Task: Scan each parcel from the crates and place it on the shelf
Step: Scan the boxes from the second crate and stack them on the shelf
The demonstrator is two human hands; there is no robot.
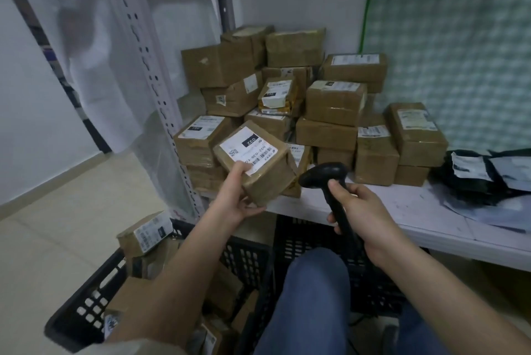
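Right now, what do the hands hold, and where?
Left hand: parcel, by its near bottom corner. Right hand: scanner, by its handle.

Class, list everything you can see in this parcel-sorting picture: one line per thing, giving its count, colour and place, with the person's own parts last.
Held parcel: one, brown cardboard with a white label marked 032, in front of the stack.
Stacked parcels: many, brown cardboard, piled on the shelf against the wall; exact count unclear.
Barcode scanner: one, black, above the shelf edge.
Shelf: one, white, right of centre.
Mailer bags: several, black and grey, at the shelf's right end.
Crates: two, black plastic, on the floor below; the left one holds brown parcels.
Shelf upright: one, white perforated metal, left of the stack.
Legs: blue jeans, bottom centre.
Left hand: grips the held parcel.
Right hand: grips the barcode scanner's handle.
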